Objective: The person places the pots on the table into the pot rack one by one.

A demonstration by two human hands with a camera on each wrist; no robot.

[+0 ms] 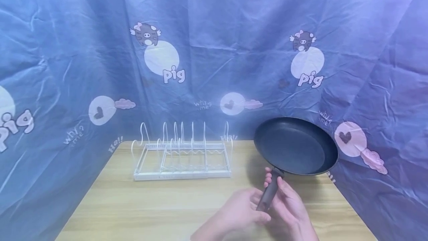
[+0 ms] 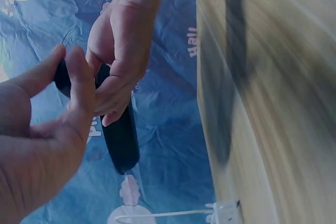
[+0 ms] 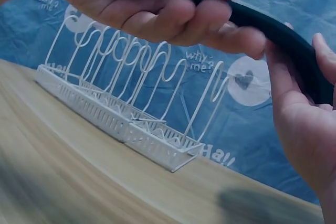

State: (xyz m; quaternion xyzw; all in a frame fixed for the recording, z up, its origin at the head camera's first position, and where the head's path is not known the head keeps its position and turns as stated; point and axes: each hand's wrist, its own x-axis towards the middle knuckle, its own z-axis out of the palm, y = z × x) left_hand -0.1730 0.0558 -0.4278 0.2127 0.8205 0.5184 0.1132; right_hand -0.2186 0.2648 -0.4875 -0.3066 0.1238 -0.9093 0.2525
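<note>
A black frying pan point(image 1: 294, 146) is held in the air at the right, its inside facing up and its handle slanting toward the camera. The right hand point(image 1: 292, 205) grips the handle near the pan, thumb on one side and fingertips on the other. At the handle's free end, the left hand point(image 1: 239, 209) has its thumb and bent fingers around the tip. In the left wrist view the pan point(image 2: 122, 142) appears nearly edge-on beyond the right hand point(image 2: 123, 51). The right wrist view shows the handle point(image 3: 283, 35) between both hands, with most of the pan out of frame.
A white wire rack point(image 1: 182, 176) with several upright loops stands on the wooden table point(image 1: 150, 211), left of the pan. Blue patterned cloth point(image 1: 214, 66) hangs behind and along both sides. The pan's shadow falls on the table.
</note>
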